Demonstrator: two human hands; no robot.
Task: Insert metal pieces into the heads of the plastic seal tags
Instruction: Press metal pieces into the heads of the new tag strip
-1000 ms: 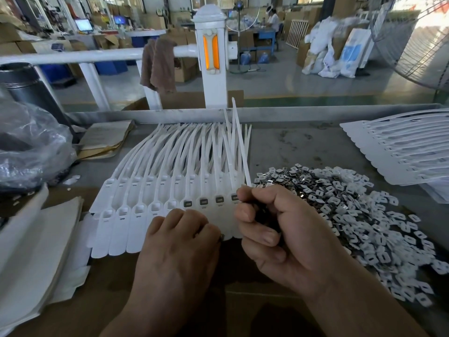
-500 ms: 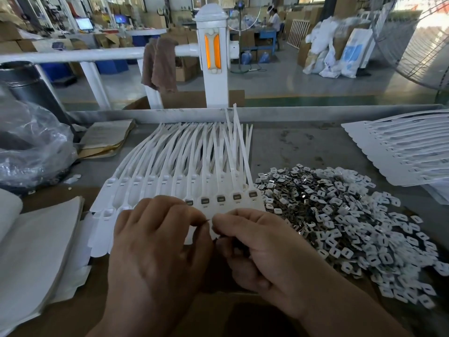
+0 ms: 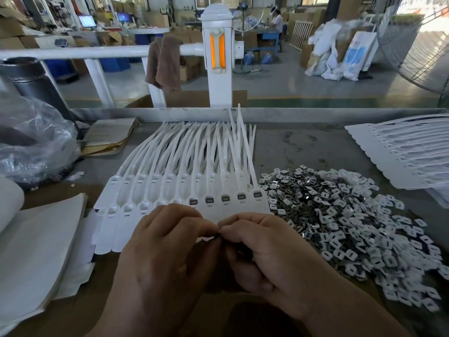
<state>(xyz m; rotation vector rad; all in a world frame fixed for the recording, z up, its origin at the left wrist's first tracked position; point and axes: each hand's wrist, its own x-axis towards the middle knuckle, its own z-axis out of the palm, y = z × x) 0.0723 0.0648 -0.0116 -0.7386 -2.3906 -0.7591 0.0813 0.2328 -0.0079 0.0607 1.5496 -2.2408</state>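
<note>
The strip of white plastic seal tags (image 3: 184,190) lies flat on the metal table (image 3: 303,147) straight ahead of you, heads toward you and tails fanned away to the far edge. The five heads at the right end (image 3: 225,198) each show a dark insert; the heads further left (image 3: 127,208) are plain white. Just in front of that row your left hand (image 3: 165,251) and right hand (image 3: 264,249) meet fingertip to fingertip, both curled, thumb and forefinger of each pinching one small dark metal piece (image 3: 218,235) between them; its shape is too small to make out. The loose heap of metal pieces (image 3: 340,215) sits just right of the strip. A second stack of white tags (image 3: 401,152) lies at far right. On your left: paper sheets (image 3: 36,251), a clear plastic bag (image 3: 36,142) and brown envelopes (image 3: 107,137).
</note>
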